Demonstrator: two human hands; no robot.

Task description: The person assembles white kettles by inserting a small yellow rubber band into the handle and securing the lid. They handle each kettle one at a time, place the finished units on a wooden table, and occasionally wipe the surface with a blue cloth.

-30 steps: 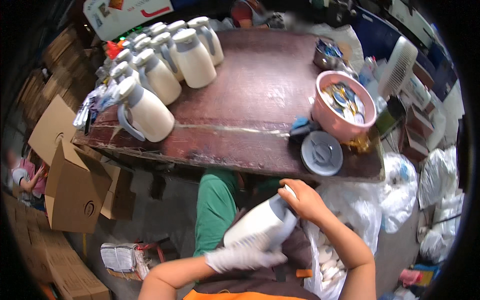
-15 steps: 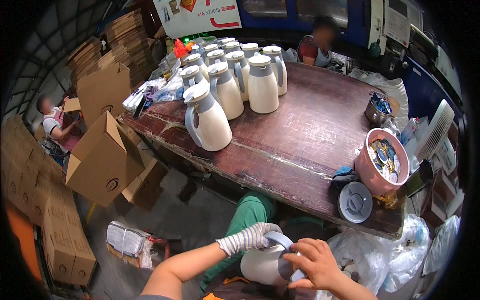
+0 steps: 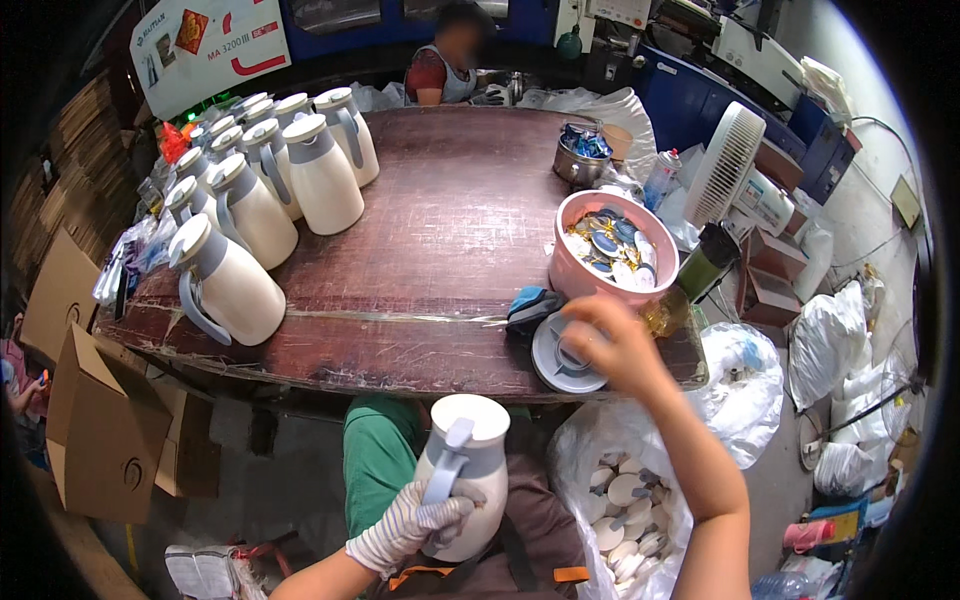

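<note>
Low in the frame, our gloved left hand (image 3: 410,525) grips the smooth, rigid white jug (image 3: 465,470) by its handle; our bare right hand (image 3: 610,345) seemingly pinches a round lid (image 3: 562,355) at the desk (image 3: 440,250) edge.

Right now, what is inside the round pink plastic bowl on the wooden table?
The round pink plastic bowl holds many small round discs, blue, white and gold. They are heaped, so the bowl's bottom and lower layers are covered.
</note>
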